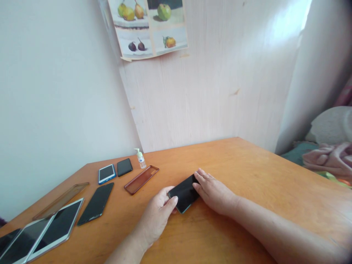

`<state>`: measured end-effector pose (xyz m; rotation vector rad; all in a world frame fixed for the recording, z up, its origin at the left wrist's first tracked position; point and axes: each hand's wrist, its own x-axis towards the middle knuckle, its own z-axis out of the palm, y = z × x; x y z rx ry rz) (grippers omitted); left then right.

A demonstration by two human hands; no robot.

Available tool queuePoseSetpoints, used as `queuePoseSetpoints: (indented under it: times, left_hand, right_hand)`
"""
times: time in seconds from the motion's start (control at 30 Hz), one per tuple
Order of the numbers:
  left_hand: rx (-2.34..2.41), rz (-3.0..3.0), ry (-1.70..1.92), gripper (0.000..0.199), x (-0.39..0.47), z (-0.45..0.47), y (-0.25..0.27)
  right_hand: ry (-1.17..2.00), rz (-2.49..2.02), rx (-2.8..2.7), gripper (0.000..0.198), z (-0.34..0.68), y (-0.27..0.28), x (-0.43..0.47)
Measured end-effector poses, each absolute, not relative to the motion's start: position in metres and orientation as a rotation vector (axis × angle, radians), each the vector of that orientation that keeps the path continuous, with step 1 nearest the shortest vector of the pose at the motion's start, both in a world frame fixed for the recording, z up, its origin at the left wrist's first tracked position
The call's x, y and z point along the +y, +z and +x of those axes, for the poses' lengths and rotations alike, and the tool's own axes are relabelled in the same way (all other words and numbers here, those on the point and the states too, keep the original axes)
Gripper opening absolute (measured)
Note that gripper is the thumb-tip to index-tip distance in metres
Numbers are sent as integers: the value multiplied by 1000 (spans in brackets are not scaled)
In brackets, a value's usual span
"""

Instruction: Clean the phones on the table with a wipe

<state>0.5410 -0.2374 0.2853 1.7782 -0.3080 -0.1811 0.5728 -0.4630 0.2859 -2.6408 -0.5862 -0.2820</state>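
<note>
A black smartphone (183, 193) is held slantwise low over the middle of the table, its dark screen facing up. My left hand (158, 212) grips its left end, thumb on the screen side and the other fingers mostly hidden beneath. At the opposite end, my right hand (213, 190) holds the phone, with fingers along the far corner and the thumb against the screen's edge. Beyond my left hand lies a reddish-brown clear phone case (141, 180). A small pump bottle (140, 160) with a pale green top stands behind that case.
On the left of the wooden table (247, 165) lie a blue-cased phone (106, 173), a small black phone (124, 167), a larger dark phone (96, 203), a brownish clear case (62, 200) and white-framed tablets (56, 231). Fruit pictures (154, 27) hang on the wall behind.
</note>
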Motion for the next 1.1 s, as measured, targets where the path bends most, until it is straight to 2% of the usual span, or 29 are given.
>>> queuePoseSetpoints:
  times: [0.23, 0.33, 0.5, 0.83, 1.1]
  left_hand:
    - [-306, 1735, -188, 52, -235, 540, 290]
    - [-360, 1661, -226, 53, -235, 538, 292]
    - [-332, 1766, -218, 66, -239, 531, 295]
    - [-308, 2239, -140, 35, -246, 522, 295]
    - [-351, 2550, 82, 40, -243, 518, 298]
  right_hand:
    - [-194, -2442, -1042, 52, 542, 302, -444]
    - [-205, -2426, -1024, 49, 549, 301, -449]
    - [-233, -2458, -848, 47, 570, 287, -467]
    - [-216, -2504, -985, 45, 563, 292, -463]
    - [-205, -2544, -1039, 44, 559, 286, -459]
